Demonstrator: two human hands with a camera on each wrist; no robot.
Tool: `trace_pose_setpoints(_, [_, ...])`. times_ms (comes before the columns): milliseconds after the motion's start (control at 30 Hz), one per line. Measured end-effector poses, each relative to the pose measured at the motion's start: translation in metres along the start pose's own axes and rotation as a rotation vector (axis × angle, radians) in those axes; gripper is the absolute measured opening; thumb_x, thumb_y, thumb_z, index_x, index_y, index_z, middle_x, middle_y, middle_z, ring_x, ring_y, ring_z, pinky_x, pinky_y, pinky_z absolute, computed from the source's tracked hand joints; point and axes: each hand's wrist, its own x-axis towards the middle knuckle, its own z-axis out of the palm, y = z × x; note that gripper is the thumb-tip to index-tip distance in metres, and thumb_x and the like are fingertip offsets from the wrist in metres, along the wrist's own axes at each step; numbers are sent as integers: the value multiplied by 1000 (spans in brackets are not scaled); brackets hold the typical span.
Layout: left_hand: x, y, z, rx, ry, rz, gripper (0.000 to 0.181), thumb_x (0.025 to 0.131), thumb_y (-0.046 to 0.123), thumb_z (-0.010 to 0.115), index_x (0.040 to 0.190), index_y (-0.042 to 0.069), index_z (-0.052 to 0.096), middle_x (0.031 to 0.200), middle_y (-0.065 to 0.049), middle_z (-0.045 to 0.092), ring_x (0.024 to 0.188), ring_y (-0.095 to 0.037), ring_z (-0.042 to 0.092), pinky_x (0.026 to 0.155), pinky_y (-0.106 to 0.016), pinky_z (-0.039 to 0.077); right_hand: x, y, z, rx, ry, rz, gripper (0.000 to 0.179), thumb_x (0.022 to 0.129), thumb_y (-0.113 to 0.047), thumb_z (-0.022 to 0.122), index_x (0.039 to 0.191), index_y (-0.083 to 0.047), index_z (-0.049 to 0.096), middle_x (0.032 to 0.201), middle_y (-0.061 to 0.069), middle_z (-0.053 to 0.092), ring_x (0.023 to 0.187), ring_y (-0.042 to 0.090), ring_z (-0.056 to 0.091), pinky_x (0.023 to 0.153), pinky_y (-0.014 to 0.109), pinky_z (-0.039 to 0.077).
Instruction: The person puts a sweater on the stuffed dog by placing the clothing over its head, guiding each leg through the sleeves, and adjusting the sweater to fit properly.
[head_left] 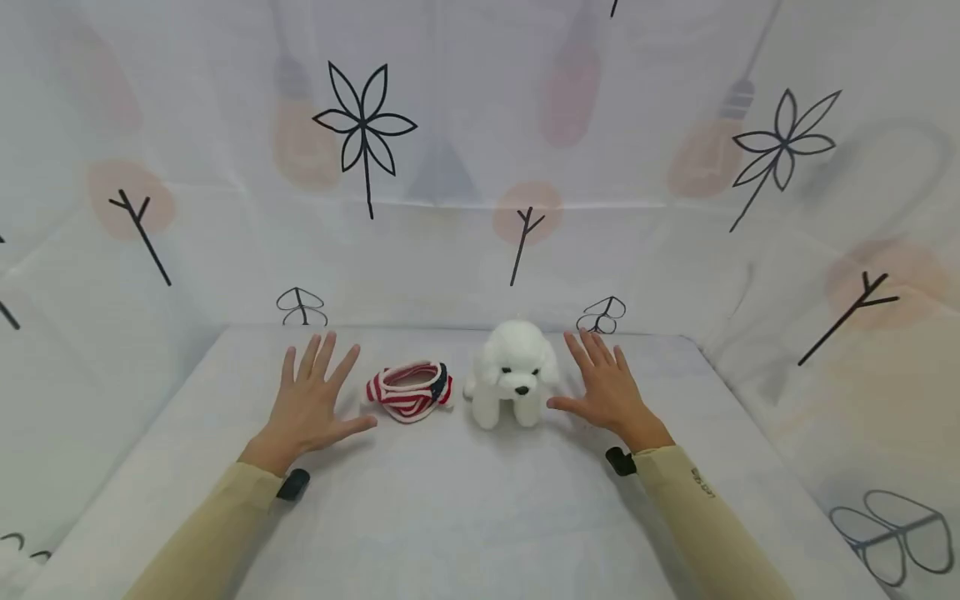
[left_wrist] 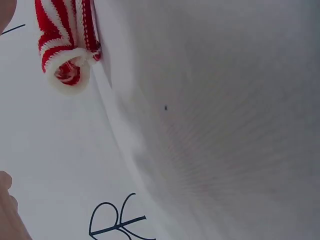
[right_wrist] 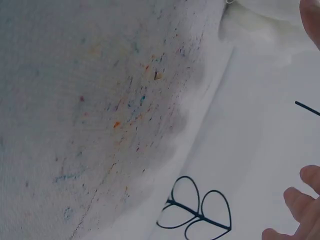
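A white plush dog (head_left: 517,375) stands upright on the table, its face toward me. Just left of it lies a small knitted garment (head_left: 411,400) with red and white stripes, a dark patch and a wide opening on top. My left hand (head_left: 307,408) is spread left of the garment, thumb toward it, holding nothing. To the right of the dog, my right hand (head_left: 606,385) has its fingers spread and holds nothing. The left wrist view shows a rolled white cuff of the striped garment (left_wrist: 65,55). In the right wrist view, part of the dog's white fur (right_wrist: 260,30) shows at the top.
A white cloth covers the table (head_left: 450,517). Behind and at both sides hangs a pale curtain (head_left: 450,267) printed with flowers, twigs and bulbs. Small dark devices are strapped at the left wrist (head_left: 293,484) and the right wrist (head_left: 621,461).
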Motion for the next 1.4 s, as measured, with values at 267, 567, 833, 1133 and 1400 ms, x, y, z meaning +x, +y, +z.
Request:
trace_pose_setpoints(267, [4, 13, -10, -152, 66, 41, 101, 77, 61, 67, 153, 14, 21, 154, -19, 23, 136, -39, 30, 106, -56, 28, -3, -3, -10, 143, 325, -112, 75, 83, -22, 71, 146, -6, 35, 141, 19, 44, 124, 39, 45, 100, 55, 36])
trace_pose_setpoints(567, [11, 42, -38, -306, 135, 115, 81, 82, 44, 71, 145, 6, 37, 149, -15, 35, 132, -34, 39, 103, -51, 36, 4, -37, -36, 313, 557, -234, 47, 97, -25, 52, 137, -1, 47, 131, 18, 54, 119, 36, 52, 93, 53, 42])
trace_pose_setpoints(833, [14, 59, -50, -393, 148, 169, 72, 83, 40, 70, 139, 5, 44, 145, -13, 42, 130, -31, 42, 102, -50, 38, 13, -75, -49, 332, 556, -374, 65, 96, -51, 46, 135, 1, 47, 132, 17, 53, 122, 34, 50, 98, 50, 40])
trace_pose_setpoints(1133, [13, 64, -54, -464, 106, 130, 75, 80, 40, 75, 139, 5, 44, 142, -14, 44, 130, -30, 42, 102, -50, 37, 28, -116, -52, 320, 421, -443, 69, 83, -48, 67, 136, -7, 48, 136, 13, 51, 126, 30, 47, 99, 48, 42])
trace_pose_setpoints(1400, [11, 60, -56, -443, 76, 108, 84, 76, 45, 78, 139, 3, 44, 142, -14, 45, 131, -30, 41, 104, -50, 35, 43, -151, -50, 245, 393, -545, 79, 73, -47, 78, 136, -8, 49, 134, 10, 53, 129, 26, 45, 105, 43, 37])
